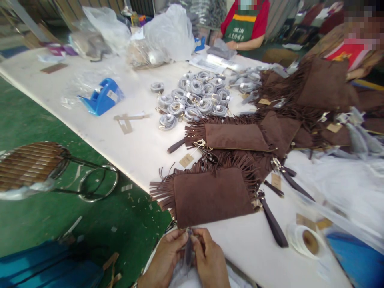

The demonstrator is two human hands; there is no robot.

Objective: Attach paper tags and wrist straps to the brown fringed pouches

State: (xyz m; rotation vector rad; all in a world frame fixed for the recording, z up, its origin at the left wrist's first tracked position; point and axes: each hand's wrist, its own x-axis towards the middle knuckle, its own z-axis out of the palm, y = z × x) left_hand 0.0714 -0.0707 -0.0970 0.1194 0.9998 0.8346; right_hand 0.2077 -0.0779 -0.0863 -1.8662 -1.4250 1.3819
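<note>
My left hand (165,258) and my right hand (210,260) meet at the table's near edge, fingers pinched together on a thin grey strap-like item (188,250) held between them. Pale plastic wrapping (186,280) lies under my hands. Just beyond my fingertips sits a brown suede fringed pouch (210,196) with a dark wrist strap (274,226). A second fringed pouch (234,137) with a paper tag (186,160) lies further back.
A heap of coiled grey straps (195,100) sits mid-table, a blue tape dispenser (102,97) to the left, a tape roll (309,240) at right. More brown pouches (318,88) pile at far right. Two other people sit across the white table (141,148). A stool (30,164) stands on the green floor.
</note>
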